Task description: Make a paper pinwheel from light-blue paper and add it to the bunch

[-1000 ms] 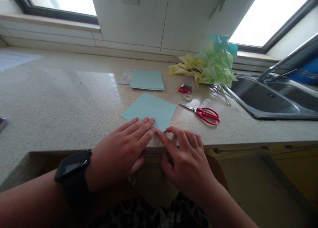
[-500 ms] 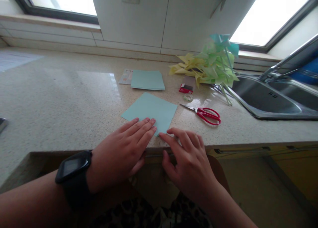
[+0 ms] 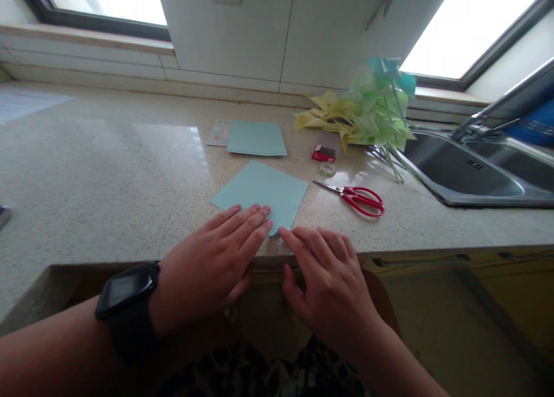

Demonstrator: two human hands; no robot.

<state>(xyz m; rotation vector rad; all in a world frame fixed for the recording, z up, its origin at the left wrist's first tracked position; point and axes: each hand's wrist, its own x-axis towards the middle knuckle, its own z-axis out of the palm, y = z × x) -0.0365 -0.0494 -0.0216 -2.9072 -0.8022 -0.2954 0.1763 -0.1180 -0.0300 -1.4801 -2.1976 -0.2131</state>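
A pale blue-green sheet of paper [image 3: 264, 186] lies on the counter, turned cornerwise to me. My left hand [image 3: 220, 253] rests flat on its near left part, fingers stretched out together. At the corner closest to me, the index fingertip of my right hand [image 3: 326, 270] touches or nearly touches the paper's edge; its thumb is apart, below the counter edge. Neither hand grips anything. Scissors with red handles [image 3: 362, 201] lie to the right of the sheet, blades pointing left. Behind the sheet is a stack of similar paper [image 3: 257, 137].
A small red box [image 3: 324, 153] and a tape roll [image 3: 328, 169] sit behind the scissors. Yellow, green and blue paper pinwheels [image 3: 367, 114] are heaped at the back right, beside a steel sink [image 3: 459, 203]. The counter's front edge [image 3: 367, 251] runs under my hands.
My right index fingertip has shifted very slightly at the near corner, and the other right fingers have drawn in closer to it. My left hand and the paper stay in place.
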